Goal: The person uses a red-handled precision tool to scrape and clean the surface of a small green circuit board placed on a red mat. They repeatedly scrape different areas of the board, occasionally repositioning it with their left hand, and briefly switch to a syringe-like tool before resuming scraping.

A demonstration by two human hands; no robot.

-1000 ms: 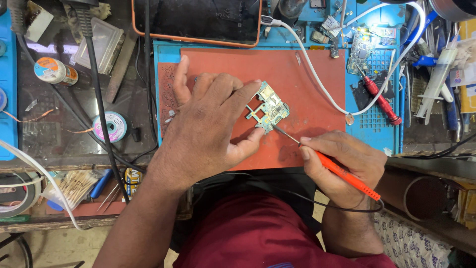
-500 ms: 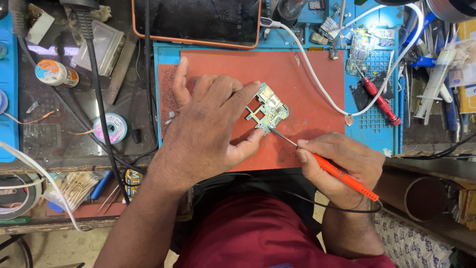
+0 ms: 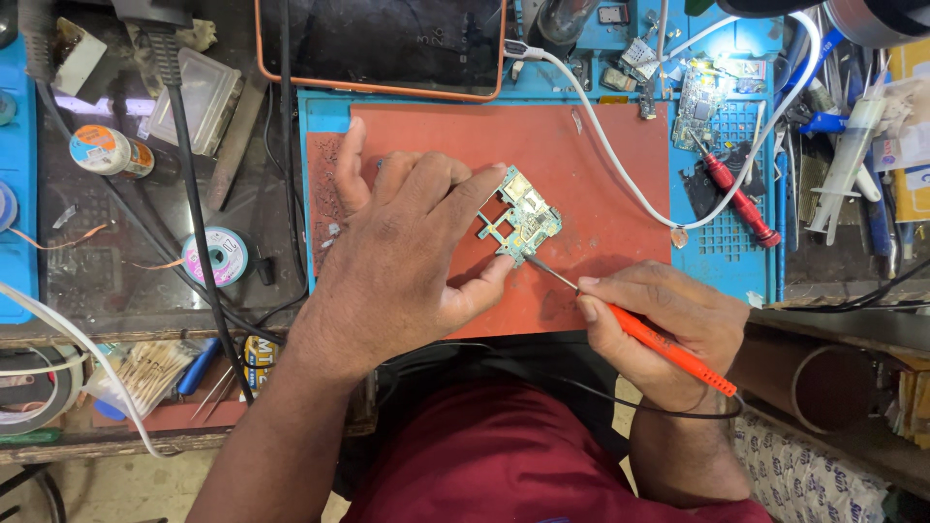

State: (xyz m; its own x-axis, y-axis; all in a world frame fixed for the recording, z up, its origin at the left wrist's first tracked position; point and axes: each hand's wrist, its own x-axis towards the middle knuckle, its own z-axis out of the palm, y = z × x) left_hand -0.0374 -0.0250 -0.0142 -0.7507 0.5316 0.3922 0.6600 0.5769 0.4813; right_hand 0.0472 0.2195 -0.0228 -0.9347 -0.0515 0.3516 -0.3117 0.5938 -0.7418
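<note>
The left hand (image 3: 407,257) pinches a small green circuit board (image 3: 523,225) between thumb and forefinger, above the red work mat (image 3: 601,194). The right hand (image 3: 664,324) grips an orange soldering iron (image 3: 668,351) like a pen; its metal tip touches the lower edge of the board.

1. Circuit board (image 3: 524,222): small and green with metal shields and cut-out notches, tilted and pinched at its edges, raised over the middle of the red work mat (image 3: 591,184).
2. Soldering iron (image 3: 647,333): thin orange handle and slim metal tip touching the board's lower right edge, angled down-right over the mat's lower right corner.
</note>
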